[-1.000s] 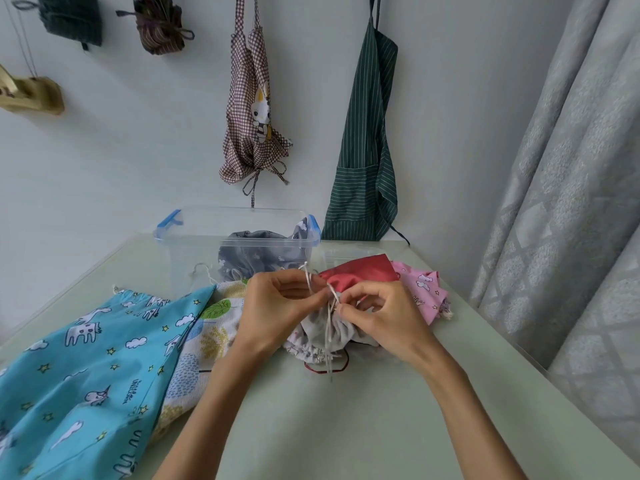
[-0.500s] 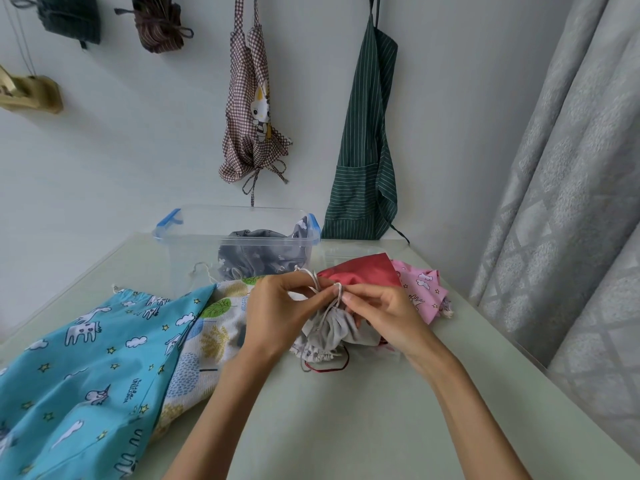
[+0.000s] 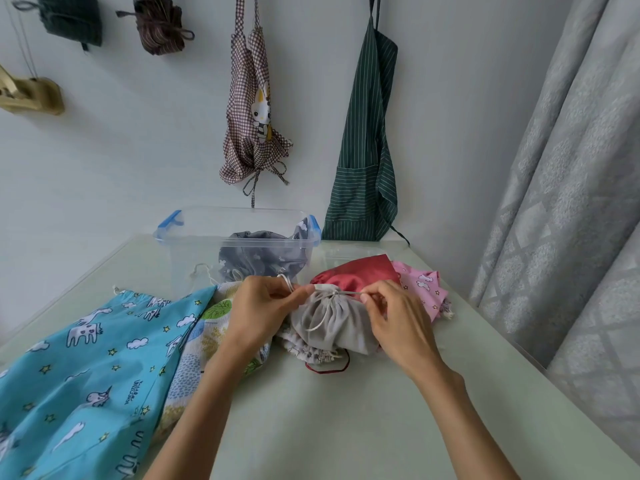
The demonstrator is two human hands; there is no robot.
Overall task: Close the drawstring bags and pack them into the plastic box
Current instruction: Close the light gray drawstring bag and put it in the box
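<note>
Blue bag (image 3: 86, 368) cut by left edge; knot possibly behind fingers (image 3: 372, 301).

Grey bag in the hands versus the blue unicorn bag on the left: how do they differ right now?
The grey bag is plain, small and cinched at the mouth, with both hands pulling its cord; the blue unicorn bag is printed, far larger and lies spread flat, untouched. The left hand and right hand pinch only the grey bag's cord. Both are outside the plastic box.

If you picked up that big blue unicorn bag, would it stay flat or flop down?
The blue unicorn bag would probably flop: it is thin cloth lying spread and rumpled on the table. It looks flat, so likely light. It shouldn't roll or break.
</note>
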